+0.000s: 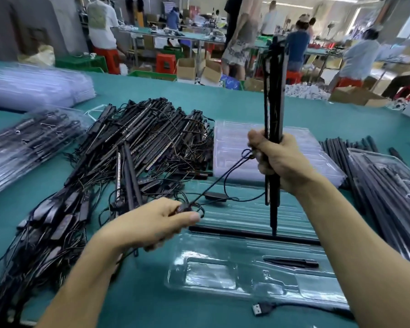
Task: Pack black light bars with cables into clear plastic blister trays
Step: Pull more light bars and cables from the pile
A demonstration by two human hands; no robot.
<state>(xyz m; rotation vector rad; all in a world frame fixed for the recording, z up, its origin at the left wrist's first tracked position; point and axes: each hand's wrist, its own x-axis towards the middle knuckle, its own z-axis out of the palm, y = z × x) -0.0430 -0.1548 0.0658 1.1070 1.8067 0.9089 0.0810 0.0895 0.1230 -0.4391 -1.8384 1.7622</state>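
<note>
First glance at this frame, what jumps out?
The right hand grips a bundle of black light bars upright at centre, above the clear blister tray at the near edge. The left hand pinches a cable that runs up to that bundle. On the left, a tangled pile of bars and cables sprawls over the green table.

In the open tray (246, 278) lie one bar (246, 234) across its far side and a short piece (291, 262) nearer. Left of the tray sits a pile of bars and cables (128, 150), with filled trays (29, 143) beyond it. Behind the tray is a stack of empty trays (234, 143); right of it, loose rods (355, 159). A plug (260, 310) lies just before it. Above the tray the right hand (279, 159) holds a bundle of bars (273, 110) upright; the left hand (156, 221) pinches its cable (223, 178).
</note>
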